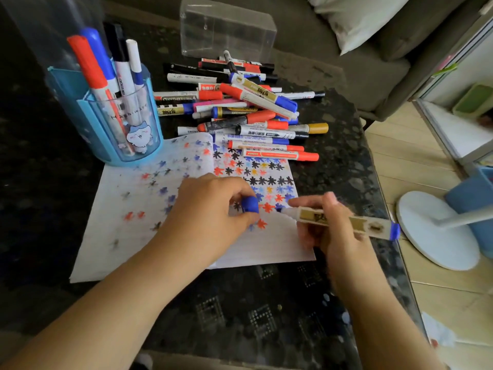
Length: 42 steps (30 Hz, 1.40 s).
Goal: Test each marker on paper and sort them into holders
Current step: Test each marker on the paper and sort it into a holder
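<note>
On the dark table (333, 161) lies our paper (128, 236). Our left hand (210, 209) pinches a blue cap (250, 204) over it; our right hand (328, 228) grips the marker (338, 219), tip on the paper.

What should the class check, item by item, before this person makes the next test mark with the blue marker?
1. Cap off: ok, the left hand pinches the blue cap.
2. Marker gripped: ok, the right hand holds the blue marker.
3. Tip on paper: ok, it meets the paper among the star marks.
4. Bare paper for a mark: ok, just below the tip.
5. Ink flows: cannot tell.
6. Holder has room: ok, the blue holder holds only a few markers.
</note>
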Available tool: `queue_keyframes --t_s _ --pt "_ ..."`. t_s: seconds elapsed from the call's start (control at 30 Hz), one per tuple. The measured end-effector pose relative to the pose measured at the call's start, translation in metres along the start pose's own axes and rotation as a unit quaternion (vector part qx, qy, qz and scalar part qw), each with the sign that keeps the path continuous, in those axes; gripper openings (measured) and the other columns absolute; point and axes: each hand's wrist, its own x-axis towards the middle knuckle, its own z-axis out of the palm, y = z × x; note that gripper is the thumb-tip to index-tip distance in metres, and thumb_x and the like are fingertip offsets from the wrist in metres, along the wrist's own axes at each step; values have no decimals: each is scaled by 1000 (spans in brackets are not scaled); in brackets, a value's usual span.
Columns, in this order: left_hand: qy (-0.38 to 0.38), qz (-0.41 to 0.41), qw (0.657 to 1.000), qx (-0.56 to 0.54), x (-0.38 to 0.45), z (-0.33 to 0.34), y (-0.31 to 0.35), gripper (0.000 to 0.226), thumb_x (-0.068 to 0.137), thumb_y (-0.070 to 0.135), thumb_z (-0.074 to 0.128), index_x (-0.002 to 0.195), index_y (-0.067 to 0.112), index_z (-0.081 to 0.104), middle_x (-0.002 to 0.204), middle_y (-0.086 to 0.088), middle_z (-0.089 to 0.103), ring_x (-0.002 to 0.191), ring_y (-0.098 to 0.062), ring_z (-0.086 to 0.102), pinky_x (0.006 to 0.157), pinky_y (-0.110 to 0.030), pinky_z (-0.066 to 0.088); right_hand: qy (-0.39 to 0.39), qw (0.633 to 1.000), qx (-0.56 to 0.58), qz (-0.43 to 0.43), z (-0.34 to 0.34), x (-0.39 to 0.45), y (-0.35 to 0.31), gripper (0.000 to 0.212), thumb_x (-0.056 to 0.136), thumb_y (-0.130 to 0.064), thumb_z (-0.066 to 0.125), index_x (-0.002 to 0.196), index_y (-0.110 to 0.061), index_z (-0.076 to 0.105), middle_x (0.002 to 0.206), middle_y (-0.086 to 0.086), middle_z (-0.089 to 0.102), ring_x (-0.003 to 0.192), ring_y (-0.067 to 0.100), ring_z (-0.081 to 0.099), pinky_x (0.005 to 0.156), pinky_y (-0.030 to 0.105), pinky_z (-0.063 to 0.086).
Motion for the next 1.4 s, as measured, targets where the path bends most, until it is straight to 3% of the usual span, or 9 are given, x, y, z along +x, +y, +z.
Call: queue_keyframes --t_s 0.1,0.17,0.4,0.57,0.77,0.9,1.07,1.23,1.4 --pt "-7 23 1000 10 -1 4 3 19 63 22 83 79 19 73 59 22 45 64 4 45 72 -21 38 16 995 -95 -22 5 0 -2 22 88 -30 62 75 -14 70 63 6 62 58 5 54 56 16 41" --pt "-11 26 999 15 -2 6 4 20 64 23 83 80 20 73 59 23 42 64 6 42 75 -34 41 24 992 -125 -25 7 0 0 13 82 -19 66 72 -11 65 65 8 63 57 9 54 53 18 42" --pt "-13 12 1000 17 -3 7 5 18 65 27 82 80 21 72 59 23 42 64 8 42 79 -36 40 36 985 -163 -32 8 0 5 20 80 -21 67 69 -8 57 65 8 61 58 23 53 49 22 38" --pt "-22 -1 1000 20 -3 8 3 17 67 28 80 81 23 72 62 22 45 67 8 43 80 -33 38 36 983 -178 -33 5 1 5 22 81 -10 64 65 -2 50 51 -6 45 46 4 39 42 13 28" --pt "-23 -7 1000 17 -3 7 3 17 68 28 79 83 24 71 63 22 47 70 4 47 83 -34 40 54 985 -162 -36 6 1 7 22 83 -14 63 68 -3 52 53 3 46 47 4 39 42 14 29" --pt "-32 -10 999 30 -3 6 3 17 70 30 78 84 25 71 66 20 50 76 -8 53 85 -35 41 24 984 -174 -36 6 1 6 23 82 -15 64 65 -5 52 53 -4 47 47 4 41 42 14 30" --pt "-32 -12 999 25 -3 5 4 18 70 30 78 85 25 71 66 21 49 78 -9 55 86 -35 41 40 985 -162 -37 8 2 5 20 82 -19 65 68 -7 56 61 6 59 50 7 46 46 20 35" --pt "-24 -9 1000 10 -3 7 2 18 67 28 79 83 24 71 65 21 51 74 -6 54 85 -38 42 26 983 -176 -31 5 1 5 23 82 -12 63 65 -3 51 51 -5 45 46 3 39 42 14 29" --pt "-27 -9 1000 13 -3 6 2 17 68 30 79 83 25 71 67 21 53 76 -9 55 84 -37 42 23 983 -181 -31 7 1 5 22 83 -16 65 66 -6 53 56 5 49 47 4 40 42 15 30"
